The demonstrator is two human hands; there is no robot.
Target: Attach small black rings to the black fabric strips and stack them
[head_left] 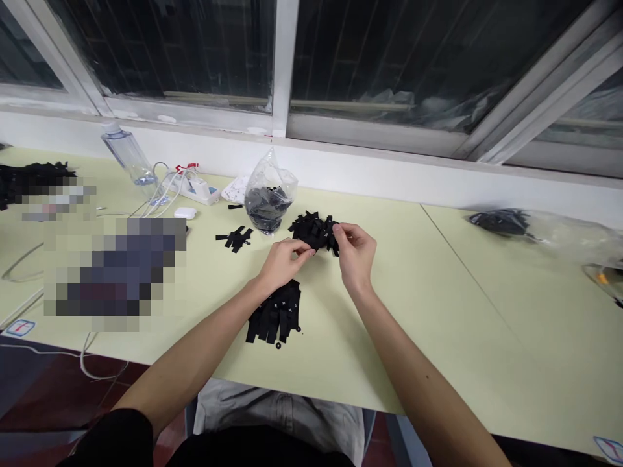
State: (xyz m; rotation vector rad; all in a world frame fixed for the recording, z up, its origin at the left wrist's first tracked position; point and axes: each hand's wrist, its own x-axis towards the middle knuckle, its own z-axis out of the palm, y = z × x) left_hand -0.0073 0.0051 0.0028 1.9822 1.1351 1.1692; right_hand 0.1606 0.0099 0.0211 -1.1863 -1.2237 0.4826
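Head view: over the pale tabletop (413, 324), both hands work at a bunch of black strips (309, 230) just in front of a clear plastic bag (269, 204) holding more dark pieces. The left hand (283, 263) has its fingertips at the bunch's near edge, the right hand (357, 256) at its right side; fingers look drawn together, but I cannot tell whether either grip has a strip pinched. Nearer the person lies a fanned pile (275, 314), some pieces bearing white marks, with a small black ring (278, 346) just beside it. Left of the bag's base lies a smaller cluster (236, 239).
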